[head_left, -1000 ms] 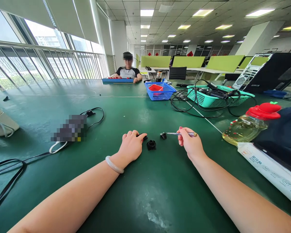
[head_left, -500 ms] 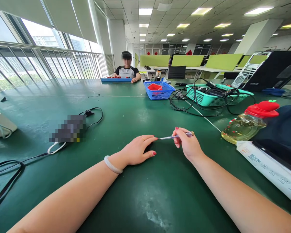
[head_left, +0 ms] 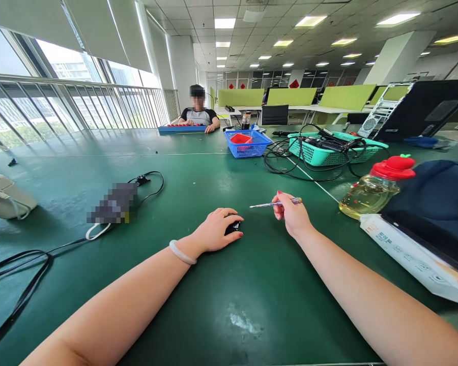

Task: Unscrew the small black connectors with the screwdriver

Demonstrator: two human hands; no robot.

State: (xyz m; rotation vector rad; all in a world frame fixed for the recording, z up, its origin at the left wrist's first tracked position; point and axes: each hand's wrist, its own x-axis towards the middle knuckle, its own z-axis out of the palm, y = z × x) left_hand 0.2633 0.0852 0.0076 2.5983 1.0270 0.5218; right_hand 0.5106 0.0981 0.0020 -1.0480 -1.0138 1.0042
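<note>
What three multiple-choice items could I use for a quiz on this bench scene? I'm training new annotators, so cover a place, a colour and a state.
1. Where does the blue basket stand?
A. Beside the left hand
B. Far across the green table, left of the teal basket
C. On the dark bag

2. What colour is the bottle cap?
A. Red
B. Yellow
C. White

3. How is the thin screwdriver held?
A. Lying loose on the table
C. Gripped by the left hand
B. Pinched in the right hand, tip pointing toward the left hand

Answers: 1 B, it sits far off next to the teal basket; 2 A, the cap is red; 3 B, the right hand's fingers pinch its handle.
</note>
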